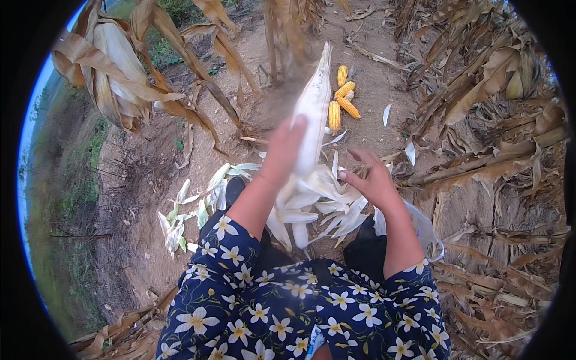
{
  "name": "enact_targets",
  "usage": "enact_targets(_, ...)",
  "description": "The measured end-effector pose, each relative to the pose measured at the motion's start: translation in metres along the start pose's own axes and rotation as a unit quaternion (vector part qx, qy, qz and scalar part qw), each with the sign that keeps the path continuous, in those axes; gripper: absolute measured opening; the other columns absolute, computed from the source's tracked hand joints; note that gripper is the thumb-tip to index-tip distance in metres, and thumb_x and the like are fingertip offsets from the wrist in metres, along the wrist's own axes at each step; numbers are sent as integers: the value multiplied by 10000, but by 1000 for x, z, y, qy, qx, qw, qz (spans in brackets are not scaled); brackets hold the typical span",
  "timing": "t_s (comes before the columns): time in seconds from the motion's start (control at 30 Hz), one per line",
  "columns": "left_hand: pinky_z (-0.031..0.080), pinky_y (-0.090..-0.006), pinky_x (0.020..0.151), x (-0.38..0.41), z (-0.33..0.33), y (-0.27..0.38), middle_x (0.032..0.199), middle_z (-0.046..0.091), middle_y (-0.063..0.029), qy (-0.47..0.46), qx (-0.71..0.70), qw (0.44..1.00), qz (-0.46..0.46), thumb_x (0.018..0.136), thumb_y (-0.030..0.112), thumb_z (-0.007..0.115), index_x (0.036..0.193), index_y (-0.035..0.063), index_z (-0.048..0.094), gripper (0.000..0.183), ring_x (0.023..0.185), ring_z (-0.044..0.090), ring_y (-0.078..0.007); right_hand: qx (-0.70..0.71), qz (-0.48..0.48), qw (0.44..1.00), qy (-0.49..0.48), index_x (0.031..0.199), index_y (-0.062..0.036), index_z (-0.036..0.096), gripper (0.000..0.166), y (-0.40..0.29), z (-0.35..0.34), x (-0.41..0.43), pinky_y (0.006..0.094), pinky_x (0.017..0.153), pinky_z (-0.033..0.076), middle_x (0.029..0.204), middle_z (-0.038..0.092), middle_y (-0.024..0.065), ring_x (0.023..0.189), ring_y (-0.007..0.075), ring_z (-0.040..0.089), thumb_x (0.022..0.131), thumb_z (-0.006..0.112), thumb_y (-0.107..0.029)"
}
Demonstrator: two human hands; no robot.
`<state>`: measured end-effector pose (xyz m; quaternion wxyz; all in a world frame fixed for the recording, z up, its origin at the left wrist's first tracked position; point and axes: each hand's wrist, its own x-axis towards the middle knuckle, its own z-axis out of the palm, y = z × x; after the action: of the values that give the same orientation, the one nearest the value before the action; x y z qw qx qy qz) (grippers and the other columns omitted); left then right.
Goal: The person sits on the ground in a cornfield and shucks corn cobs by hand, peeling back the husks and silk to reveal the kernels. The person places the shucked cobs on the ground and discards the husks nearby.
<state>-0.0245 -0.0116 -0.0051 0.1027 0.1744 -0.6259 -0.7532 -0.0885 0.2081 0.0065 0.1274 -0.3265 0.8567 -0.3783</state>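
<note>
My left hand [284,148] grips a long ear of corn in its pale, dry husk [317,96], its pointed tip directed away from me. Dark specks mark the husk near that tip, and the hand is slightly blurred. To the right, my right hand [375,182] hovers with fingers spread and nothing visible in it. Below both hands, a heap of stripped corn husks [294,217] lies between my feet. Several bare yellow corn cobs [334,116] rest together on the soil beyond the held ear.
Dry corn stalks [198,81] stand at the front left, one bearing a husked ear [114,54]. More dry stalks [490,166] lean along the right. Greenish husks [173,227] lie left of my foot. A clear plastic bag [425,231] is beside my right forearm.
</note>
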Motion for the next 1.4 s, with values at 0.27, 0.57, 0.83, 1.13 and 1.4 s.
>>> enact_targets(0.27, 442, -315, 840, -19, 34, -24, 978, 636, -111, -59, 76, 995, -2, 985, 407, 425, 1116, -35, 597, 492, 884, 558, -166, 411, 99, 905, 48, 1253, 16, 518, 506, -22, -10, 5, 285, 952, 414, 1130, 596, 79, 1040, 164, 556, 856, 683, -250)
enact_targets(0.57, 454, -284, 786, -22, 38, -23, 959, 647, -102, -60, 43, 997, -29, 968, 413, 478, 1126, -33, 619, 494, 841, 557, -130, 414, 105, 904, 21, 1154, 18, 578, 349, -14, -20, -1, 289, 877, 455, 1031, 616, 72, 949, 147, 578, 827, 603, -104)
enact_targets(0.83, 452, -269, 686, -18, 29, -33, 817, 628, -57, -40, 74, 996, -26, 964, 406, 492, 966, -39, 655, 474, 718, 527, -114, 410, 98, 907, 6, 1148, 25, 582, 352, -12, -16, -2, 286, 879, 456, 1040, 629, 79, 970, 144, 583, 806, 572, -55)
enact_targets(1.13, 494, -273, 683, -25, 32, -7, 882, 646, -72, -101, -6, 988, -118, 962, 346, 507, 1032, -16, 643, 394, 759, 601, -122, 450, 143, 881, 16, 1143, 1, 594, 320, -18, -12, 2, 268, 749, 522, 1024, 649, 72, 863, 128, 624, 825, 580, -41)
enact_targets(1.4, 566, -343, 773, -26, 32, -2, 1052, 655, -155, -226, -166, 925, -257, 947, 272, 497, 1220, -45, 541, 421, 872, 677, -236, 496, 171, 851, 36, 1145, -17, 573, 278, -28, -15, 1, 244, 641, 508, 957, 640, 50, 813, 119, 616, 908, 562, -162)
